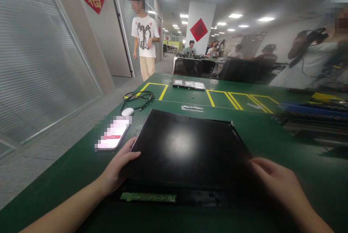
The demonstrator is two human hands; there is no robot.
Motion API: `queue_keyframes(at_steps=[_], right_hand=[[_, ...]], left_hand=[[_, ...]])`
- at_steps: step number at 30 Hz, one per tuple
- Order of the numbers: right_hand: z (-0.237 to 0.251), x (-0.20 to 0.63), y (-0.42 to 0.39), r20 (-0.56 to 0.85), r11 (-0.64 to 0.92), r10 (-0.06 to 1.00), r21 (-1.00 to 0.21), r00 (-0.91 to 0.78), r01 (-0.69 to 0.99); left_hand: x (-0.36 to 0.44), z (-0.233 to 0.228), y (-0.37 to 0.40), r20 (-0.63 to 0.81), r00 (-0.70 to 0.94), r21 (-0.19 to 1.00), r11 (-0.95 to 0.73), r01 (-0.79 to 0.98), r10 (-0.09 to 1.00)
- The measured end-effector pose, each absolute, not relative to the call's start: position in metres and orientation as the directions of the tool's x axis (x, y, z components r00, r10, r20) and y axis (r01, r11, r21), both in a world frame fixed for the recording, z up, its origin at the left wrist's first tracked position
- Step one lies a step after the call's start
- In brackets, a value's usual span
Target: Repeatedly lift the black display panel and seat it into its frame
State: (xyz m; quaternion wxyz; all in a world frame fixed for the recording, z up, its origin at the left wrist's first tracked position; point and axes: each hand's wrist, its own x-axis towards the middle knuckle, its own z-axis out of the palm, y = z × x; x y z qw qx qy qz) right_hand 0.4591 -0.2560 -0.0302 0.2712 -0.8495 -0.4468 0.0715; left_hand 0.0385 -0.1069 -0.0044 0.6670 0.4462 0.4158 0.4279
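Note:
Between my hands is a flat black LCD screen panel (187, 153), its glossy face reflecting a ceiling light. My left hand (121, 162) grips the panel's left edge, thumb on top and the other fingers mostly underneath. On the opposite side, my right hand (274, 175) is closed on the right edge, with its fingertips partly hidden. Along the near edge, a narrow green circuit board (148, 197) shows against a dark strip. A phone (115, 137) with a lit screen lies just beyond my left hand.
The green table (67, 186) has yellow tape markings. Farther off lie a white rounded object (127, 112), a coiled black cable (138, 97), whitish strips (192, 108) and several hard drives (189, 84). Blurred blue and black items (310, 111) are at right. People stand beyond the table.

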Motion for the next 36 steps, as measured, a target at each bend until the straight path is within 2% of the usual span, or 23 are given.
queue_keyframes(at_steps=[3, 13, 23, 36], right_hand=[[-0.031, 0.459, -0.256, 0.139, -0.448, 0.799, -0.512, 0.585, 0.733], [-0.028, 0.459, -0.256, 0.102, -0.478, 0.791, -0.513, 0.604, 0.713], [-0.026, 0.456, -0.254, 0.116, -0.466, 0.791, -0.522, 0.601, 0.714], [-0.025, 0.457, -0.255, 0.041, -0.514, 0.779, -0.529, 0.625, 0.675]], left_hand=[[0.039, -0.004, -0.107, -0.170, 0.254, 0.957, 0.220, -0.186, 0.952], [0.035, -0.005, -0.107, -0.302, 0.294, 0.910, 0.366, -0.196, 0.907], [0.034, -0.014, -0.100, -0.293, 0.281, 0.919, 0.350, -0.181, 0.914], [0.038, -0.005, -0.106, -0.280, 0.365, 0.891, 0.381, -0.245, 0.888]])
